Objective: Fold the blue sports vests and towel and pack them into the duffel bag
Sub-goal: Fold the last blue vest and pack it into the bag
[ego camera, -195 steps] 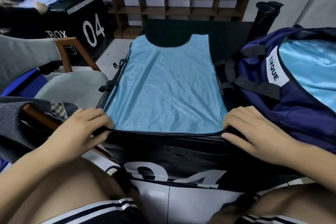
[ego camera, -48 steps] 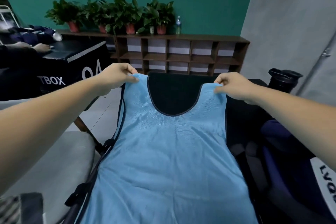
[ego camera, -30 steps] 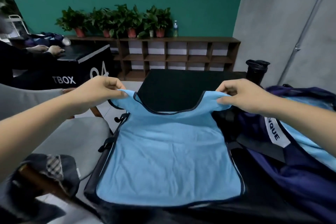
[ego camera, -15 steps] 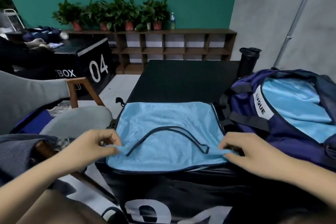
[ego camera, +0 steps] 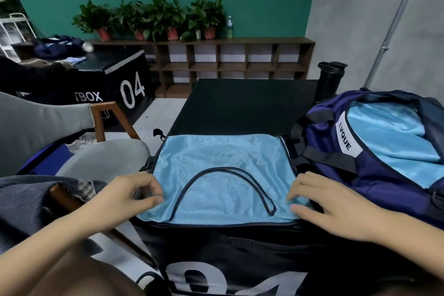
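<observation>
A black padded counter [ego camera: 240,108] is stretching away from the person, its near side carrying large white numerals. On its right side a navy duffel bag [ego camera: 374,175] is lying open, its mouth facing up and toward the person, with light blue cloth [ego camera: 394,137] already showing inside. A grey chair [ego camera: 101,158] is standing just beside the counter on the left.

In the middle of the counter, at its near edge, a blue vest [ego camera: 223,156] is lying folded in half. Its longer side is running left to right across the person, and its right edge is sitting just beside the bag's straps. The dark neck trim [ego camera: 223,170] is arching across the top layer.

Both arms are reaching forward, one to each near corner of the vest. The left hand [ego camera: 129,197] is curling at the near left corner, thumb and fingertips meeting on the cloth edge in what looks like a pinch, though the picture is slightly blurred there. The right hand [ego camera: 336,206] is resting palm down on the near right corner, fingers loosely straight and spread, pressing rather than gripping.

The bag is lying to the right, so the right hand is the nearer one to it. The next fold probably needs the left side carried across toward the right.
</observation>
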A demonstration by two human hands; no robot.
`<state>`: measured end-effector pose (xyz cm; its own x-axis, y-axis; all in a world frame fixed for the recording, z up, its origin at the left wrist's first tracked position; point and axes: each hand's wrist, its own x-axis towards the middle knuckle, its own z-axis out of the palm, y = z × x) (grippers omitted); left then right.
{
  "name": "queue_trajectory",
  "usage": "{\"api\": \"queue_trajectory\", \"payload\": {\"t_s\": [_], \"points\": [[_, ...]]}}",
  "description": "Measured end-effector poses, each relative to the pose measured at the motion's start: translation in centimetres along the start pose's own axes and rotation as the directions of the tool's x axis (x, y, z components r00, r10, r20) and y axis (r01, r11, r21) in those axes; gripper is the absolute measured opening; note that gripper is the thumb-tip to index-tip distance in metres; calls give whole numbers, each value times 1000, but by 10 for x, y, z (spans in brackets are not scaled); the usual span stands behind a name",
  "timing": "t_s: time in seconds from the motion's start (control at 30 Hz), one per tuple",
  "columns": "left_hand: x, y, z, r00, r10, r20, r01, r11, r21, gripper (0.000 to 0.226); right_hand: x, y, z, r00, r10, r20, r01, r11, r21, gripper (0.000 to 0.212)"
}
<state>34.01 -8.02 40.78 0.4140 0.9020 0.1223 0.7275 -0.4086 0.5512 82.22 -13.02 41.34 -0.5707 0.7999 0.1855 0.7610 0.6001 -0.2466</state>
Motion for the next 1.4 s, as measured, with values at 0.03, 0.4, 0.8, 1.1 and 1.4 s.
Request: {"api": "queue_trajectory", "payload": {"t_s": [0.03, 0.4, 0.8, 1.1, 1.4], "points": [[6, -2, -1, 1000, -16, -23, 16, 1000, 5, 8, 3, 2, -2, 1000, 4, -1, -4, 1000, 3, 23], [78, -40, 6, 902, -378, -211, 414, 895, 167, 27, 15, 40, 10, 996, 47, 73, -14, 920, -392, 74], [148, -58, 0, 866, -479, -146, 500, 822, 270, 37, 38, 33, 22, 979, -150, 136, 197, 861, -470, 37], [248, -49, 9, 896, -401, -191, 443, 838, 318, 22, 73, -13, 52, 943, -320, 85, 331, 890, -314, 14], [346, -50, 35, 941, -260, -215, 331, 832, 444, 22, 93, 5, 26, 978, -151, 147, 183, 953, -240, 51]]}}
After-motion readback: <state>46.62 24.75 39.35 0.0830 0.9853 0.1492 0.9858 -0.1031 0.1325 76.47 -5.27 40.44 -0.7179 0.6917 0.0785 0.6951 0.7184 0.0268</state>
